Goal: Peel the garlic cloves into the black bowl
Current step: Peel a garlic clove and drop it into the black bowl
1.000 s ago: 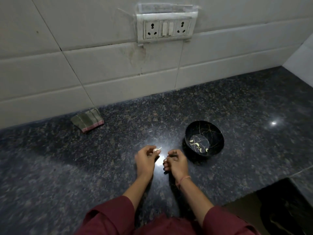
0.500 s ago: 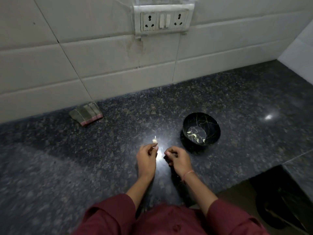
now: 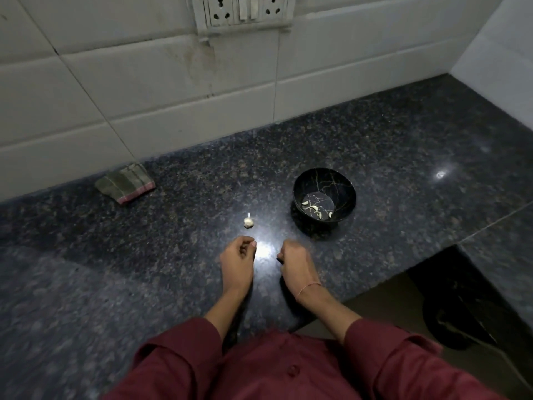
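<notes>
Garlic (image 3: 248, 222), a small pale piece with a thin stalk standing up from it, lay on the dark speckled tabletop (image 3: 403, 157), just beyond my left hand (image 3: 238, 255) and apart from it. That hand rested low over the tabletop with its fingers curled in and the thumb meeting the forefinger; whether anything was pinched there I could not tell. My right hand (image 3: 294, 256) sat beside it, a bright patch of reflected light showing on the stone between the two. Its fingers were folded into a loose fist turned downward, and I could not tell if they held a clove or nothing at all. A thin thread band (image 3: 310, 287) circled that wrist.

The black bowl (image 3: 344, 194), veined with fine gold lines, stood upright ahead and to the right of my right hand, near it but not touching. A few peeled cloves (image 3: 314, 208) lay scattered on its flat bottom.

Well off to the left, against the foot of the white tiled wall (image 3: 144, 90), lay a folded cloth (image 3: 125, 183) with a pink edge. A socket plate (image 3: 243, 10) was set in the wall above. My maroon sleeves (image 3: 178, 356) filled the near edge.
</notes>
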